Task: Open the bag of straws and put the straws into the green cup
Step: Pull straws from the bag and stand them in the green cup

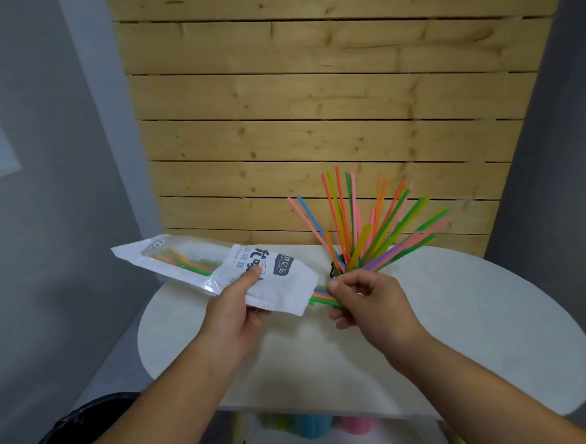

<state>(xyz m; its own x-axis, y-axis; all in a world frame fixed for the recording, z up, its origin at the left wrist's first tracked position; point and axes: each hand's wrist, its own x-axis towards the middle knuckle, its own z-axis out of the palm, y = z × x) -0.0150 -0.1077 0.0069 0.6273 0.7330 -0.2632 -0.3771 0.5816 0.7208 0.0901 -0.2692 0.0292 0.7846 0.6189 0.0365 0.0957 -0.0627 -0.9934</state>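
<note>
Left hand point(235, 314) grips the bag point(218, 264); right hand point(365, 299) pinches straws point(318, 297) at its mouth. Jamming them into the crowded cup point(334, 271) might tip it.

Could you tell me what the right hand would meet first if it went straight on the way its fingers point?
Probably the open end of the straw bag: the right hand, pinching straws that stick out of it, points left at that mouth, though depth is unclear.

Straw bag point(225, 263), grey badge point(285, 267) reading 亿品, other Chinese print unclear
</note>
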